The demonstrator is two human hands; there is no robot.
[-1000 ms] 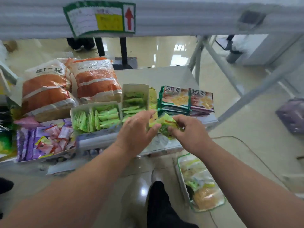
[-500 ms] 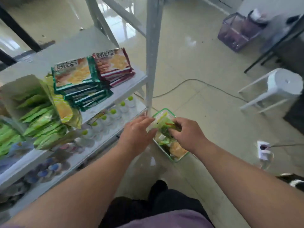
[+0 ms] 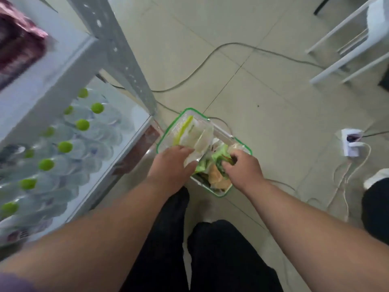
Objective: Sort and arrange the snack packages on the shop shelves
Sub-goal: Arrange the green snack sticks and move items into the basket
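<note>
A clear basket with a green rim (image 3: 219, 194) stands on the floor by the shelf post, filled with snack packages. My right hand (image 3: 244, 167) hangs over its right side, fingers curled round a bunch of green snack packets (image 3: 221, 152). My left hand (image 3: 170, 167) is at the basket's left side, thumb and fingers around the edge of a pale, clear-wrapped package (image 3: 200, 138) with a yellow-green stripe. An orange-tan packet (image 3: 215, 178) lies in the basket below the green ones. The image is blurred.
The bottom shelf at left holds several water bottles with green caps (image 3: 65, 146). A grey shelf post (image 3: 117, 49) rises beside the basket. A cable (image 3: 210, 57) crosses the tiles to a white socket block (image 3: 351, 142). A white stool (image 3: 357, 43) stands at top right.
The view has swung down from the snack shelf to the floor. Both hands came down to the basket with the green packets, and my left hand has moved onto the pale package.
</note>
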